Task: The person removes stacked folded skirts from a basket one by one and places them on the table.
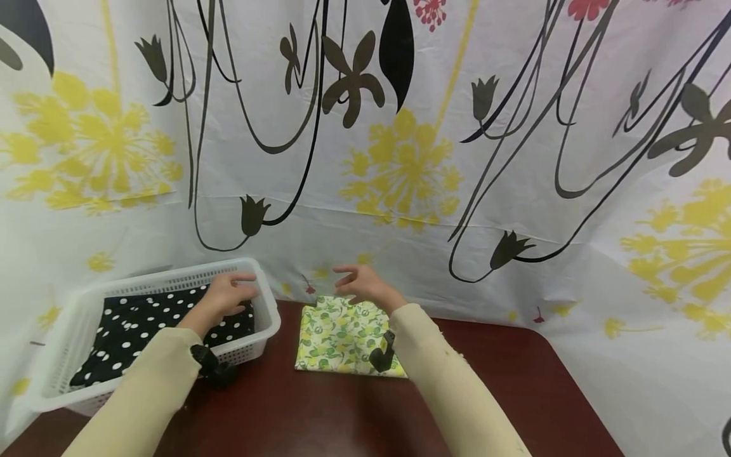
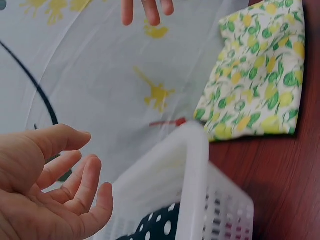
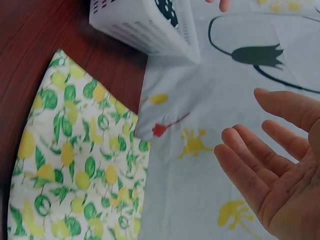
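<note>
Table (image 1: pixel 320 412) of dark red-brown wood is sitting in front of a big white curtain (image 1: pixel 400 190) with yellow flowers and black stems printed on it, and the curtain is hanging right down to the back edge of the table. A white plastic basket (image 1: pixel 63 330) is standing on the left side, and a black cloth with white dots (image 1: pixel 131 330) is lying inside it. The left arm is covering part of that cloth, so how it is folded is hard to tell, and the near left corner of the basket is running out of the picture. A folded cloth with lemons and green leaves (image 1: pixel 342 336) is lying flat on the table just beside the basket, with its long side pointing away from the person toward the curtain. The right sleeve is hiding its near right corner. The left hand (image 1: pixel 225 298) is hovering over the back of the basket with its fingers loose and a little bent, holding nothing. The right hand (image 1: pixel 365 287) is hovering over the far end of the lemon cloth with its fingers spread, also holding nothing.
</note>
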`<act>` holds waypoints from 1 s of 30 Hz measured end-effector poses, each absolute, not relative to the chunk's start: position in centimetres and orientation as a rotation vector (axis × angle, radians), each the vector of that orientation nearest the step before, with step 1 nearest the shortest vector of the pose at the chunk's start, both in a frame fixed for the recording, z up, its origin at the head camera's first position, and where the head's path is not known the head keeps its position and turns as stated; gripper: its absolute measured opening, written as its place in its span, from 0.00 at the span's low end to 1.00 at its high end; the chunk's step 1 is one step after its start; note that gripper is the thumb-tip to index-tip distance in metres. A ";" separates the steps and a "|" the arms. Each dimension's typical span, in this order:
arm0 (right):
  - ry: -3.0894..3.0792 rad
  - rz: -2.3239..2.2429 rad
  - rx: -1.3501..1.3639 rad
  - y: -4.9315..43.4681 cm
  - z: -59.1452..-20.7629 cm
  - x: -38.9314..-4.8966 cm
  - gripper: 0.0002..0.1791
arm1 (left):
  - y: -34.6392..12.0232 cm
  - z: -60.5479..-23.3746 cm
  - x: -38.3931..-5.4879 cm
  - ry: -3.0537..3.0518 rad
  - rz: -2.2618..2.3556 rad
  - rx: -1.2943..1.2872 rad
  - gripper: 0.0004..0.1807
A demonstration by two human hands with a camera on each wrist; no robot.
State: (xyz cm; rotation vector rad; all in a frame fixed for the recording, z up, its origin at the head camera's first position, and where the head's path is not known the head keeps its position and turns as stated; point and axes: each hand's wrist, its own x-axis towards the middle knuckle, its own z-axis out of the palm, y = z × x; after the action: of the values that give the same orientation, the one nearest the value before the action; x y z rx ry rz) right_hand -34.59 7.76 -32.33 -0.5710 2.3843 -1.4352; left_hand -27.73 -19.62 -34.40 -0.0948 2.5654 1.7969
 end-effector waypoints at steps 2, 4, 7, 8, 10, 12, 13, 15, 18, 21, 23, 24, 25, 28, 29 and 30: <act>2.376 -1.424 -0.593 7.1 -32.1 -34.6 0.29 | -20.4 -34.5 -27.6 2.564 1.801 -0.116 0.30; 2.370 -1.411 -0.619 6.5 -32.0 -34.5 0.29 | -21.3 -34.6 -27.5 2.567 1.789 -0.139 0.30; 2.353 -1.393 -0.679 5.7 -31.8 -34.4 0.29 | -22.4 -34.8 -27.2 2.562 1.783 -0.169 0.30; 2.347 -1.392 -0.695 5.4 -31.8 -34.3 0.29 | -22.8 -34.8 -27.1 2.561 1.779 -0.179 0.31; 2.331 -1.397 -0.716 4.9 -31.7 -34.2 0.29 | -23.6 -34.9 -27.0 2.565 1.761 -0.202 0.31; 2.316 -1.402 -0.728 4.3 -31.8 -34.1 0.29 | -24.4 -34.9 -26.8 2.564 1.741 -0.226 0.32; 2.310 -1.405 -0.721 4.0 -31.8 -34.1 0.29 | -24.7 -34.9 -26.7 2.561 1.740 -0.235 0.32; 2.318 -1.398 -0.714 3.4 -31.9 -34.1 0.29 | -25.6 -34.9 -26.5 2.558 1.733 -0.234 0.32; 2.320 -1.392 -0.708 2.4 -32.2 -34.0 0.29 | -26.9 -35.1 -26.1 2.558 1.736 -0.245 0.33; 2.302 -1.395 -0.717 1.4 -32.4 -34.0 0.28 | -28.3 -35.4 -25.6 2.582 1.712 -0.279 0.33; 2.273 -1.409 -0.724 0.8 -32.5 -34.1 0.28 | -29.2 -35.6 -25.3 2.605 1.694 -0.322 0.34; 2.262 -1.417 -0.730 0.6 -32.5 -34.1 0.28 | -29.7 -35.8 -25.2 2.609 1.695 -0.340 0.34; 2.254 -1.422 -0.728 0.3 -32.5 -34.2 0.28 | -30.1 -35.9 -25.0 2.618 1.685 -0.353 0.34; 2.253 -1.423 -0.728 -0.3 -32.5 -34.2 0.28 | -31.4 -36.3 -24.5 2.620 1.675 -0.401 0.35; 2.261 -1.415 -0.729 -0.5 -32.4 -34.2 0.29 | -31.9 -36.4 -24.4 2.623 1.669 -0.410 0.36; 2.268 -1.409 -0.725 -0.7 -32.4 -34.1 0.29 | -32.3 -36.5 -24.2 2.623 1.666 -0.416 0.36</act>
State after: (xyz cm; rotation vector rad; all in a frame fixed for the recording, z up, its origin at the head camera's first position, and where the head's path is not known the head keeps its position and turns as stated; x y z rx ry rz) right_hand -34.11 -0.72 -32.35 -0.7249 2.2685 -1.4094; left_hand -24.17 -32.31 -36.53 -0.4159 2.6227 1.6663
